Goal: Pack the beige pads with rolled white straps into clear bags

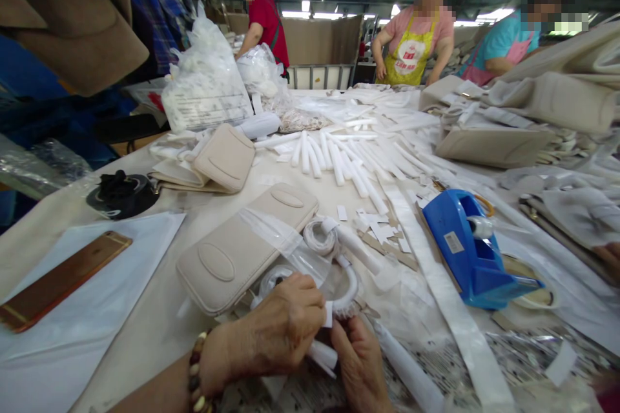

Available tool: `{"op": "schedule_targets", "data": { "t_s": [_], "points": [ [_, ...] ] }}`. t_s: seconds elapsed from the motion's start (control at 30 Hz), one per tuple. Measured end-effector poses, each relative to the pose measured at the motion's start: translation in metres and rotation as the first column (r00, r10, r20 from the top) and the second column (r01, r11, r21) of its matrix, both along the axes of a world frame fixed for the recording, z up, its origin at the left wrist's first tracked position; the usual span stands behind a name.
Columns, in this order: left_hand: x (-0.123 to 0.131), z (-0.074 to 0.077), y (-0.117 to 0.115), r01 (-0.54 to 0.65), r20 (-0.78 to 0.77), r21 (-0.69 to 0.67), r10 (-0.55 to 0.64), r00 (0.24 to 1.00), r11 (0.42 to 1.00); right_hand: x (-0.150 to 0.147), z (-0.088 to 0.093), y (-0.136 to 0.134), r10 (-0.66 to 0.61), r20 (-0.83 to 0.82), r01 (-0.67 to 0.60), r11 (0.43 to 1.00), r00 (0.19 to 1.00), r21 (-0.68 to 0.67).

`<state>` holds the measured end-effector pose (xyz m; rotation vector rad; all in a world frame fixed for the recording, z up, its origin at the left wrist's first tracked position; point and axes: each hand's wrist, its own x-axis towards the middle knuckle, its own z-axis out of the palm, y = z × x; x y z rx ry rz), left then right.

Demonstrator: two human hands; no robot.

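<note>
My left hand (278,329), with a bead bracelet on the wrist, is closed in a pinch on a small white paper strip (328,314). My right hand (361,364) is closed too, gripping a curved white wrapped handle (349,287) that arcs up from between both hands. The two hands touch at the fingertips. Just behind them lies a beige purse (232,258), partly under a clear plastic bag (285,239). A white coiled cord (320,237) rests beside the purse.
A blue tape dispenser (467,251) stands to the right. Several white paper rolls (334,158) lie mid-table, with more beige purses (225,156) and filled plastic bags (206,84) behind. A phone (62,281) lies at left. Three people work at the far side.
</note>
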<state>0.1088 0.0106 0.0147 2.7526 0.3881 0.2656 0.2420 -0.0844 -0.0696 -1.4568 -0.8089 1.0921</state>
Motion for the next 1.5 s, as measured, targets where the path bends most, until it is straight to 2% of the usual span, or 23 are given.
{"op": "schedule_targets", "data": {
  "t_s": [0.3,0.53,0.63,0.8,0.93,1.13,1.3,1.43,1.5],
  "points": [
    [0.022,0.006,0.014,-0.206,-0.230,-0.106,0.178,0.957,0.973,0.001,0.001,0.001,-0.002,0.002,0.002,0.998,1.000,-0.055],
    [0.023,0.001,0.015,-0.281,-0.237,-0.094,0.253,0.938,0.955,0.007,0.003,-0.001,0.078,0.060,-0.081,0.995,0.995,0.056],
    [0.021,-0.001,0.012,-0.309,-0.221,-0.061,0.289,0.931,0.949,0.008,0.006,-0.002,0.104,0.013,-0.105,0.993,0.995,0.061],
    [0.020,-0.005,0.005,-0.257,-0.183,0.042,0.261,0.948,0.965,0.004,0.013,0.000,0.063,-0.159,-0.064,0.998,0.985,0.000],
    [0.021,-0.009,0.002,-0.234,-0.169,0.095,0.247,0.954,0.968,0.003,0.016,0.004,-0.013,-0.183,0.002,0.998,0.983,-0.060],
    [0.019,-0.015,-0.001,-0.207,-0.111,0.154,0.225,0.968,0.966,0.005,0.019,0.007,0.038,-0.340,-0.077,0.992,0.940,-0.103],
    [0.018,-0.018,-0.003,-0.204,-0.084,0.198,0.224,0.971,0.959,0.004,0.023,0.009,0.039,-0.326,-0.084,0.989,0.945,-0.124],
    [0.019,-0.019,-0.004,-0.192,-0.055,0.210,0.208,0.977,0.959,0.002,0.027,0.012,0.001,-0.248,-0.059,0.972,0.969,-0.228],
    [0.019,-0.020,-0.005,-0.193,-0.048,0.205,0.207,0.977,0.960,0.001,0.027,0.014,-0.014,-0.260,-0.056,0.964,0.965,-0.259]
  ]
}}
